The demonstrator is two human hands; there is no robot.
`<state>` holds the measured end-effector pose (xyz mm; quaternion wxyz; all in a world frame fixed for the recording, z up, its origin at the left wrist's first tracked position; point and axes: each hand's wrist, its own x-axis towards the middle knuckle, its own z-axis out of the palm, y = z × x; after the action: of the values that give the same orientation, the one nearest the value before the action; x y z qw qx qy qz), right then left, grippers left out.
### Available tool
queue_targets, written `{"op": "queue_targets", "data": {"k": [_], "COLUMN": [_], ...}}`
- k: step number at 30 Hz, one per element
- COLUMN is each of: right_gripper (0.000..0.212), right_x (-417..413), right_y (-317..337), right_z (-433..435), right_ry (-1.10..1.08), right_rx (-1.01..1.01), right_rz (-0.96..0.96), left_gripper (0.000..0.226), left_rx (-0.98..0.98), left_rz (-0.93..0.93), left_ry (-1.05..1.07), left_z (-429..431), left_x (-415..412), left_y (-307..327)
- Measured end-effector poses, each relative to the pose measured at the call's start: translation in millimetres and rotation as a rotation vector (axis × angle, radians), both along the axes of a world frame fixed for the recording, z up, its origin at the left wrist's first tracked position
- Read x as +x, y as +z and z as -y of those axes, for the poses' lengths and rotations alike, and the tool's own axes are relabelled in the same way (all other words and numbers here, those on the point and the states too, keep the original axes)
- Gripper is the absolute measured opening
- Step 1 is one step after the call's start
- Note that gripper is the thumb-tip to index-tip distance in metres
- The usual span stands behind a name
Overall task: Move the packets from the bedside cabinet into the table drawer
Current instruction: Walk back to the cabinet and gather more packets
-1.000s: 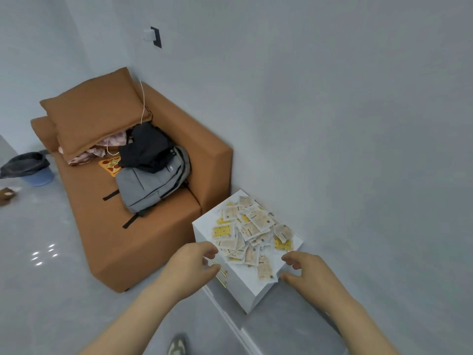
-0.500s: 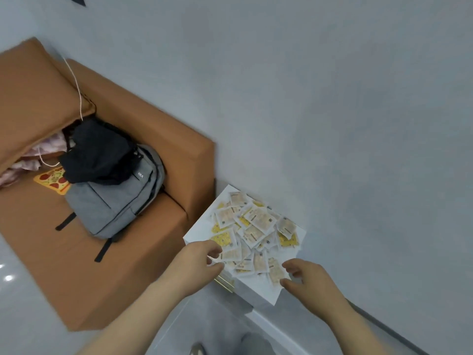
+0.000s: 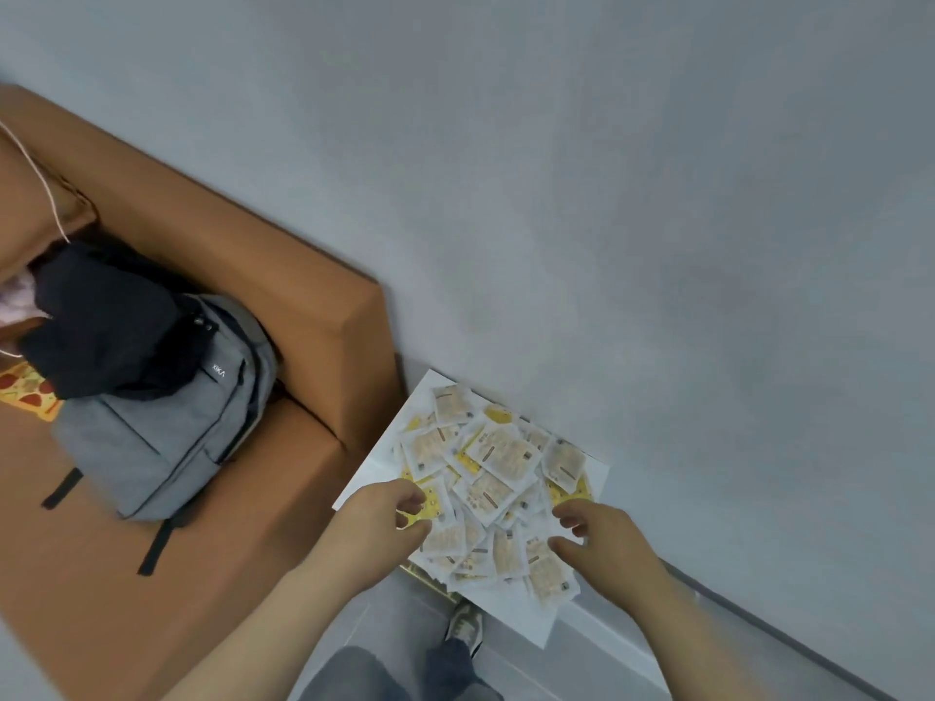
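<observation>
A heap of several white and yellow packets (image 3: 493,465) covers the top of the white bedside cabinet (image 3: 511,612), which stands against the grey wall. My left hand (image 3: 377,526) rests at the heap's left edge, fingers curled, thumb and fingers touching a yellow packet (image 3: 429,503). My right hand (image 3: 602,541) hovers at the heap's right edge with fingers spread and curved over the packets; nothing is clearly held in it. The table drawer is out of view.
An orange-brown sofa (image 3: 283,275) stands left of the cabinet, its armrest close to it. A grey backpack (image 3: 167,422) with black clothing (image 3: 101,316) lies on the seat. My legs and a shoe (image 3: 463,624) are below the cabinet's front.
The view has tilted down and closed in on the cabinet. Both hands have moved forward onto the edges of the packet heap; the left fingers have closed around a packet.
</observation>
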<state>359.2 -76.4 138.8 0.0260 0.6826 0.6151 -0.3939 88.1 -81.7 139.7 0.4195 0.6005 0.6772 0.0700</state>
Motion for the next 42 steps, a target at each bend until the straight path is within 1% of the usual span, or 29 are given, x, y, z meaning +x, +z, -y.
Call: {"op": "queue_targets", "data": {"k": [10,13,17,20,22,26,32,34,37,39,42], "right_gripper": [0.038,0.041,0.041,0.040,0.040,0.046,0.049,0.052,0.065,0.073,0.079], "right_x": [-19.7,-30.0,-42.0,-50.1,-53.9,-55.4,-48.8,-47.5,-47.6,-48.2,-48.7], "right_y": [-51.2,-69.6,-98.6,-124.3,-141.5,-172.0,-213.3,-224.9,-237.7,-244.3,-255.4], "right_z": [-55.5,-69.8,-90.6,-102.5,-108.0,-117.2,-120.5,-119.6,-120.1,-123.5,-129.9], "right_ry": [0.059,0.069,0.028,0.007,-0.008,-0.060,-0.117,-0.114,-0.081,-0.026,0.043], "right_rx": [-0.121,-0.143,-0.139,-0.149,-0.140,-0.078,-0.014,0.011,0.053,0.065,0.060], "right_rz": [0.061,0.085,0.101,0.103,0.107,0.125,0.146,0.155,0.140,0.143,0.171], "left_gripper": [0.029,0.033,0.043,0.044,0.046,0.059,0.057,0.062,0.081,0.084,0.084], "left_rx": [-0.085,-0.123,-0.153,-0.161,-0.152,-0.125,-0.059,-0.055,-0.041,-0.060,-0.145], "left_rz": [-0.047,-0.084,-0.150,-0.171,-0.197,-0.229,-0.327,-0.336,-0.346,-0.357,-0.336], "left_ry": [-0.009,-0.060,-0.145,-0.160,-0.175,-0.159,-0.186,-0.177,-0.137,-0.110,-0.059], "left_z": [-53.4,-71.4,-95.3,-109.0,-117.8,-135.4,-161.9,-164.7,-167.3,-169.4,-169.6], "left_x": [-9.4,-16.4,-28.1,-35.2,-37.3,-31.9,-15.4,-8.3,2.4,8.9,18.1], "left_y": [-60.9,-83.7,-117.3,-145.8,-166.4,-205.1,-251.7,-265.9,-281.4,-288.6,-297.8]}}
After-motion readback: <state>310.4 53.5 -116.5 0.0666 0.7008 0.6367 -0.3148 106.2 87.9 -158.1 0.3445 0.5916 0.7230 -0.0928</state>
